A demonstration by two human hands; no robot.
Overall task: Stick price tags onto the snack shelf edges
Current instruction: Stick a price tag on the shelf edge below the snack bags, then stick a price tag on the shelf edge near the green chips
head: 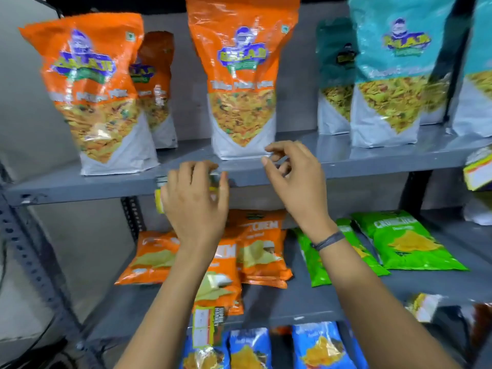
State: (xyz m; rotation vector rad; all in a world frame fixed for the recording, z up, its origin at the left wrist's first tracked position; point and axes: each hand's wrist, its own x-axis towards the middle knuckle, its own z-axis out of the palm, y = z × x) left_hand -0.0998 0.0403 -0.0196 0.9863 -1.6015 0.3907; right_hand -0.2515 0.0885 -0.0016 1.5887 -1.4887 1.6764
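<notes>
My left hand (pixel 195 201) lies flat against the front edge of the upper grey shelf (pixel 80 182), pressing a yellow price tag (pixel 159 199) onto it. Only the tag's left strip shows past my fingers. My right hand (pixel 291 177) hovers just right of it, in front of the same edge, with fingers loosely curled and apart and nothing in them. A second yellow price tag (pixel 205 327) hangs on the edge of the lower shelf (pixel 306 315). A third price tag (pixel 479 170) is on the upper shelf's edge at far right.
Tall orange snack bags (pixel 239 83) and teal snack bags (pixel 394 75) stand on the upper shelf. Orange packets (pixel 255 251) and green packets (pixel 407 241) lie on the lower shelf, blue packets (pixel 319 347) below. A perforated grey upright (pixel 29 257) frames the left side.
</notes>
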